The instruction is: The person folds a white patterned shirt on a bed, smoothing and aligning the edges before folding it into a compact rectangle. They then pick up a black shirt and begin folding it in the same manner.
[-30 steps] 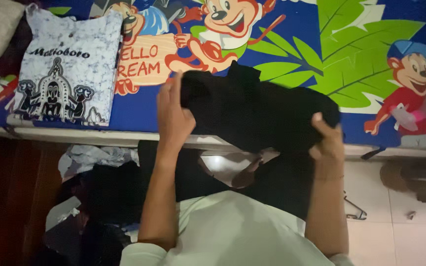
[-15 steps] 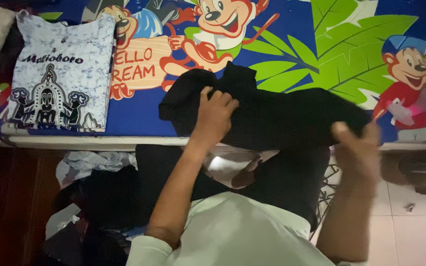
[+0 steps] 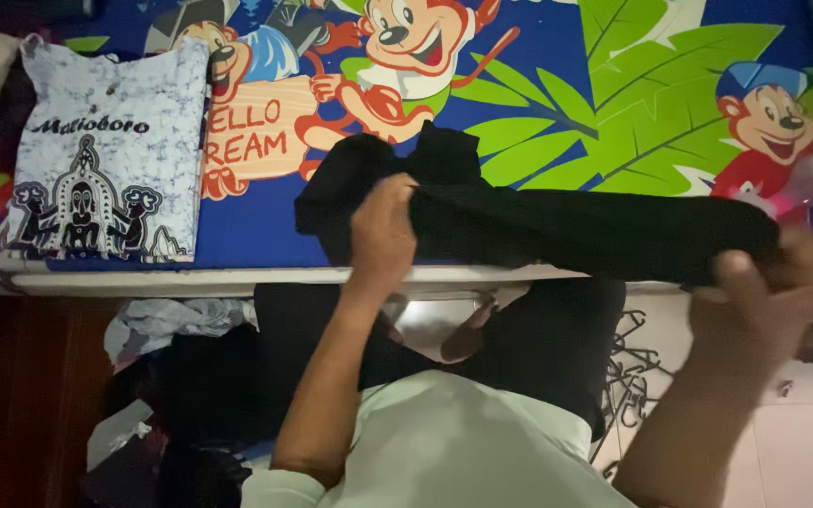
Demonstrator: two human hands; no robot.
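Black garment [image 3: 557,230]: stretched left to right over near edge of cartoon-print bed sheet [image 3: 613,85]; left end bunched under left hand [image 3: 383,230], fingers curled down and pressing cloth; right end pinched in closed right hand [image 3: 769,292], blurred, off the bed's near right; folded grey printed shirt [image 3: 105,155] far left, well apart; wire hangers [image 3: 637,376] on floor, near right.
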